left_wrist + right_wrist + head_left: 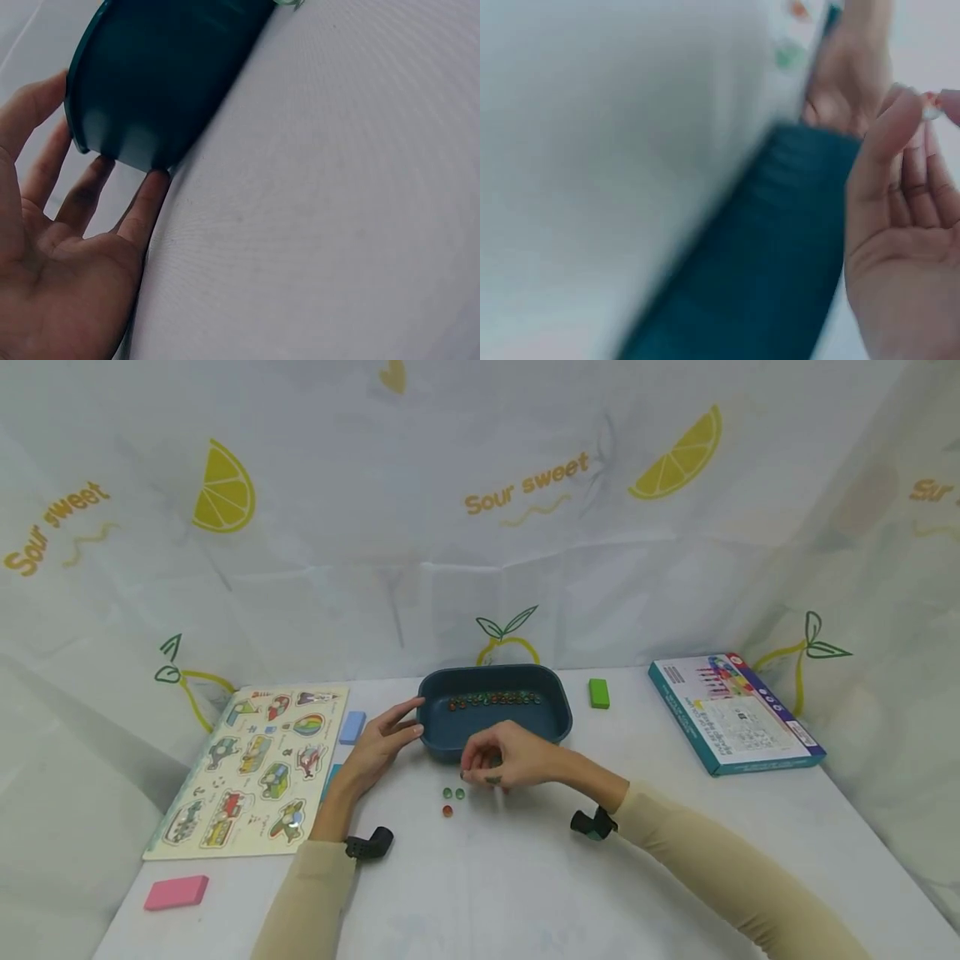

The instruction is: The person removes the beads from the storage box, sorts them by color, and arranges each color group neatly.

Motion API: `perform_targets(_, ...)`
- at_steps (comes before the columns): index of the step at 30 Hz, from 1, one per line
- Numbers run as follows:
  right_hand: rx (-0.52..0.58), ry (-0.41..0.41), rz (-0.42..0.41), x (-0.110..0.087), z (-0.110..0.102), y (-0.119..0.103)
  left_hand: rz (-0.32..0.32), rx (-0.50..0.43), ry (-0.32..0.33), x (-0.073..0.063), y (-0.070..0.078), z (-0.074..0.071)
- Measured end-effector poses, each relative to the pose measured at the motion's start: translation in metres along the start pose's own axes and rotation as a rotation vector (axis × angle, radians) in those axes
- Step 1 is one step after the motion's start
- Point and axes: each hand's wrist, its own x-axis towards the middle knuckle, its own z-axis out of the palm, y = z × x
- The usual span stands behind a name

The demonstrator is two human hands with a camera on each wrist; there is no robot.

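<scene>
A dark teal plastic tray [450, 732] stands at mid-table, with several glass marbles [495, 699] in a row along its far side. My left hand [375, 750] rests its extended fingertips against the tray's left end; the left wrist view shows these fingers [142, 214] touching the tray wall [150, 82]. Over the tray's near edge, my right hand [517, 757] pinches an orange-and-clear marble [931, 105] between thumb and forefinger. In front of the tray lie two green marbles, one at the left [447, 793], and an orange-red marble [447, 811].
A wooden picture puzzle board [251, 768] lies at left, beside a blue block [352, 727]. A pink block [176, 892] sits at front left. Behind the tray's right end stands a green block [598, 693]. A flat printed box [735, 714] lies at far right.
</scene>
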Motion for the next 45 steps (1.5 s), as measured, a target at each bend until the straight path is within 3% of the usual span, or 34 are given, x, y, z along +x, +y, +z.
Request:
perform_targets(5,-0.171,-0.061,-0.036,-0.004,0.031,0.01,0.001,0.0,0.001,-0.001,0.0,0.0)
perform_targets(9,-0.254,-0.071,-0.056,-0.004,0.043,0.013,-0.004,0.0,-0.004,-0.002,0.0,-0.001)
perform_targets(23,-0.325,-0.059,-0.043,-0.005,0.047,0.011,-0.003,-0.001,-0.013,0.001,0.001,0.0)
perform_targets(28,-0.304,-0.016,-0.087,-0.004,0.03,0.004,0.01,0.013,-0.009,0.001,-0.001,0.0)
perform_targets(32,-0.29,0.128,-0.129,0.013,-0.003,-0.002,0.02,0.028,-0.015,0.0,-0.001,-0.002)
perform_targets(36,-0.348,0.241,-0.053,0.041,-0.038,-0.002,0.024,0.015,-0.024,0.001,0.0,-0.002)
perform_targets(40,-0.458,0.174,0.095,0.071,-0.058,0.006,0.024,0.011,-0.023,0.002,0.001,-0.003)
perform_targets(45,-0.577,0.081,0.189,0.096,-0.061,0.017,0.012,0.01,-0.021,-0.001,-0.001,-0.002)
